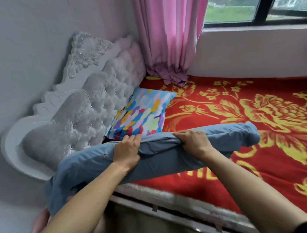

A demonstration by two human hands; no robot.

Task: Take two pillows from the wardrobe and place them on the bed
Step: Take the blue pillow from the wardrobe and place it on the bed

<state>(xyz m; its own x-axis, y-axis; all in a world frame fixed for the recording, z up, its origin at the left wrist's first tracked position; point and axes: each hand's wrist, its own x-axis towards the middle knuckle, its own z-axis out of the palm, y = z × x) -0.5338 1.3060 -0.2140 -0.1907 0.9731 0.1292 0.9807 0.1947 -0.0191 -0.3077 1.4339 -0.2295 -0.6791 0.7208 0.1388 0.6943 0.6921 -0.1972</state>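
Note:
A plain blue pillow [161,157] hangs over the near edge of the bed, held up along its top edge by both hands. My left hand [127,151] grips it left of the middle and my right hand [194,140] grips it right of the middle. Its left end droops below the mattress edge. A multicoloured pillow [139,113] lies on the bed against the headboard, just beyond the blue one. The bed [248,113] carries a red blanket with yellow flowers.
A white tufted headboard [79,110] stands along the left wall. A pink curtain [168,35] hangs in the far corner with its hem bunched on the bed. A dark-framed window [266,3] runs above the far wall. The bed's side rail [173,209] is below my arms.

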